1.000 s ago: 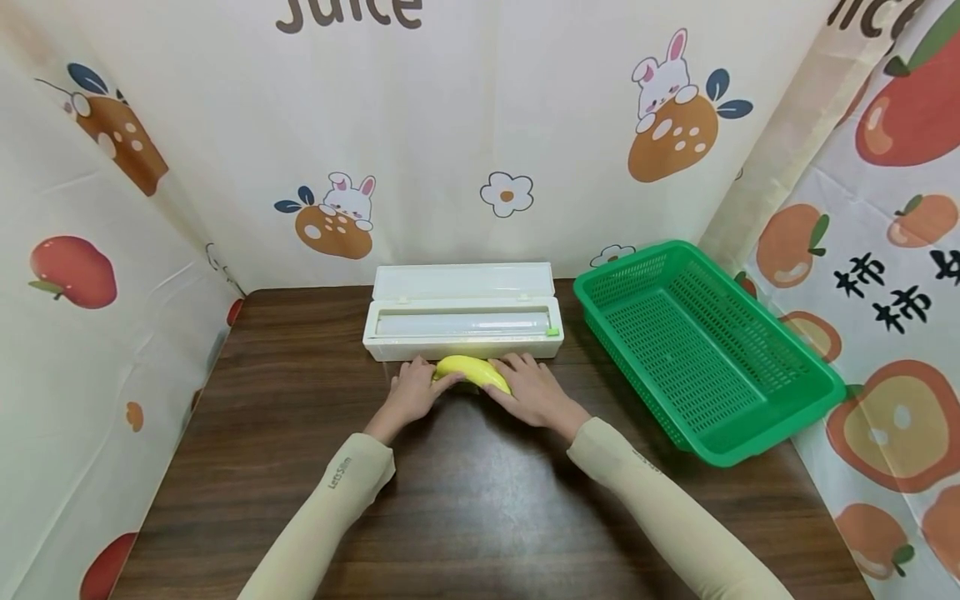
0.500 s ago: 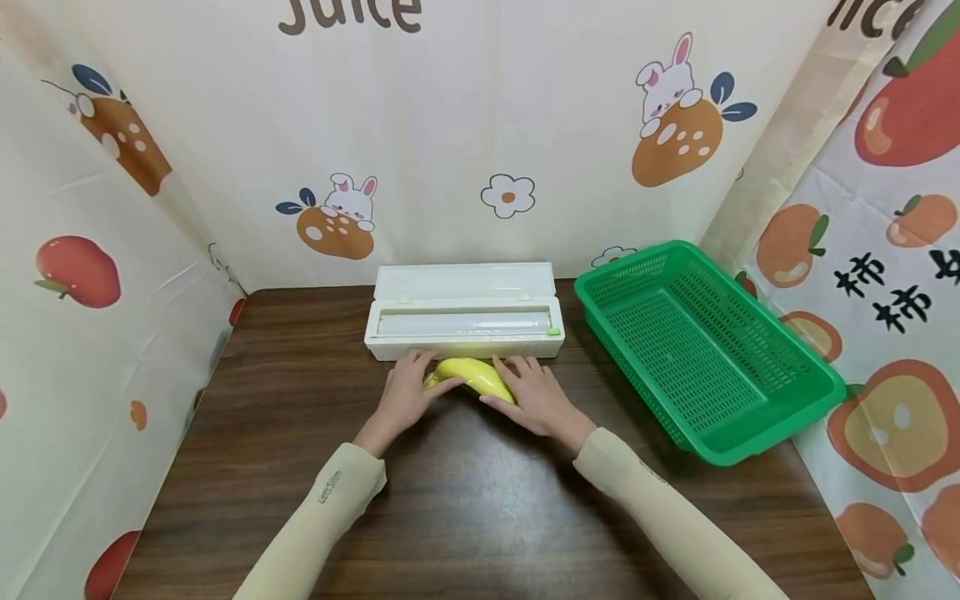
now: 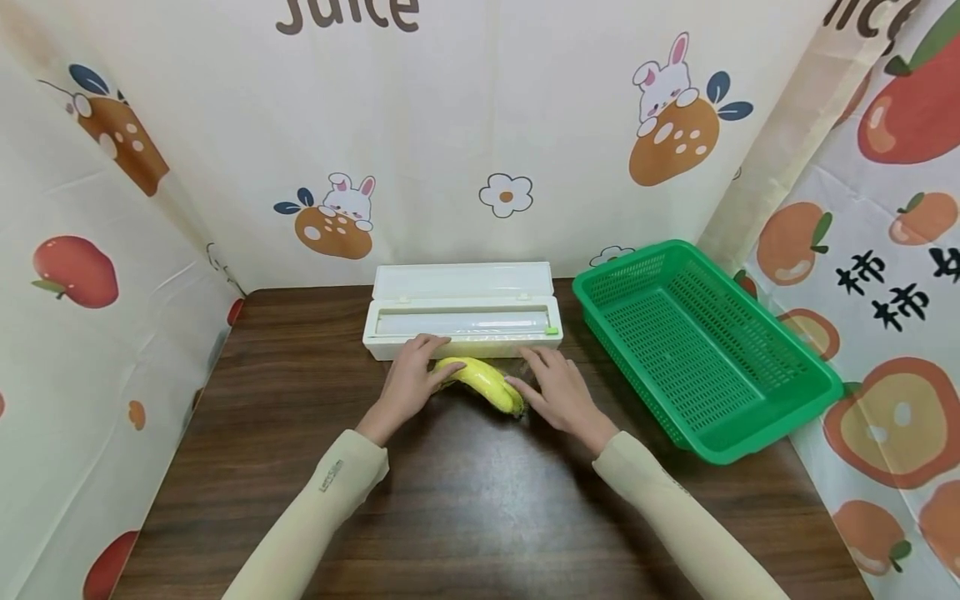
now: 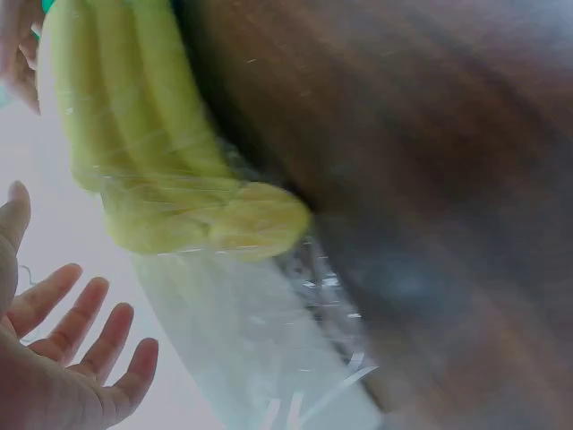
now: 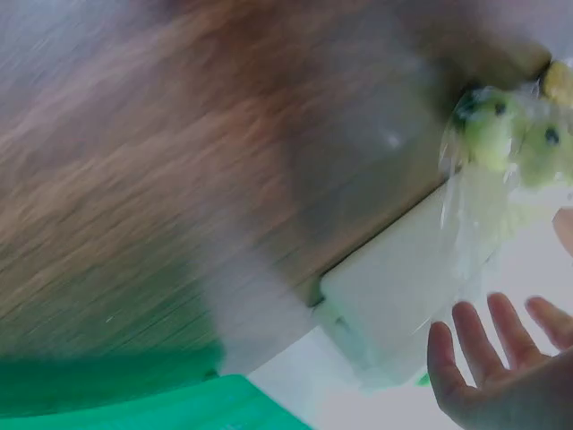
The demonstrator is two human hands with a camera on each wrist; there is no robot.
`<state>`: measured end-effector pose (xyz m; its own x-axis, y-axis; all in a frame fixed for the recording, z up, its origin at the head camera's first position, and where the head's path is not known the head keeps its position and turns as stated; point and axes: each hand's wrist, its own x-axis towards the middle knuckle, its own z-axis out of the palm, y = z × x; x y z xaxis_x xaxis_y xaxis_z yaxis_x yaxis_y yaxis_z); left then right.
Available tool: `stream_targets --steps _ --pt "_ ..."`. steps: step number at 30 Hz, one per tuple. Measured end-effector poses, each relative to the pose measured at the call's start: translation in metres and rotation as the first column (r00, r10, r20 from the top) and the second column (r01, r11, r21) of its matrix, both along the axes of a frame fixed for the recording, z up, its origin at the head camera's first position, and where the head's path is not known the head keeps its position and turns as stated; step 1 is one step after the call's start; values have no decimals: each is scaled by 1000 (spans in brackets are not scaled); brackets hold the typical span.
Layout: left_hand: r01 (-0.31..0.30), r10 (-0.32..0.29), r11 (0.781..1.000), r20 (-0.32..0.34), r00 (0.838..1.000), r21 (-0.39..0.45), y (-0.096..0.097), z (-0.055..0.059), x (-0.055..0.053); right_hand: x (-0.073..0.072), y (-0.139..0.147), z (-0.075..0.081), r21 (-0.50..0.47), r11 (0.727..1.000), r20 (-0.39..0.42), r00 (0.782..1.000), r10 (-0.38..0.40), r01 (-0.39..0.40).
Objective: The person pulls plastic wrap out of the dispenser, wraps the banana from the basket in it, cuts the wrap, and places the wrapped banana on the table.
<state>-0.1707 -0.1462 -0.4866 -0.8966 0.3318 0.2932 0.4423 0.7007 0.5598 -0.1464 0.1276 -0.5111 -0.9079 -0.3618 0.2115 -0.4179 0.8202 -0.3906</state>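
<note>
A bunch of yellow bananas (image 3: 486, 383) lies on the dark wooden table, just in front of a white cling film dispenser (image 3: 390, 343). Clear film (image 4: 331, 296) covers the bunch and trails past its ends in both wrist views. At its left end my left hand (image 3: 407, 382) hovers with fingers spread, apart from the fruit in the left wrist view. My right hand (image 3: 564, 393) is beside the other end, fingers extended and slightly bent, holding no fruit. Loose film (image 5: 461, 215) hangs close to its fingertips. The dispenser's lid stands open, showing the film roll (image 3: 465, 322).
A green plastic basket (image 3: 697, 442) sits at the right of the table, near my right forearm. Printed fabric (image 3: 442, 125) hangs behind the table and along both sides. A small green slider (image 3: 552, 331) is at the dispenser's right end.
Both hands have loosened from the bananas, and my right hand has moved right. The bunch has shifted slightly right, with its right end swinging toward me.
</note>
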Motion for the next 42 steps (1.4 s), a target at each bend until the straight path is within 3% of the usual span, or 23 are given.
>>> stream_targets --steps 4,7,13,17,22,27,36,39,42 --pt "42 -42 999 -12 999 -17 9 8 -10 -5 9 -1 -103 992 -82 993 -87 79" --pt "83 -84 996 -31 996 -29 16 13 -18 -9 13 -2 -179 974 -93 984 -154 136" --pt "160 -157 983 31 987 -93 31 27 -33 -16 19 -6 -248 944 -70 968 -241 217" --pt "213 -203 969 91 975 -128 42 35 -45 -22 22 -7 -246 935 8 965 -264 257" --pt "295 -270 946 179 946 -136 56 37 -60 -30 24 -9 -244 925 143 954 -264 293" --pt "386 -352 914 229 908 -125 70 37 -76 -39 27 -12 -272 917 203 949 -241 291" --pt "460 -416 887 372 830 -35 94 36 -100 -47 32 -18 -314 914 213 957 -196 257" --pt "467 -430 884 394 813 1 100 32 -105 -48 33 -19 -322 912 209 959 -194 254" --pt "463 -436 886 401 806 33 104 26 -111 -48 33 -20 -338 907 196 961 -192 251"
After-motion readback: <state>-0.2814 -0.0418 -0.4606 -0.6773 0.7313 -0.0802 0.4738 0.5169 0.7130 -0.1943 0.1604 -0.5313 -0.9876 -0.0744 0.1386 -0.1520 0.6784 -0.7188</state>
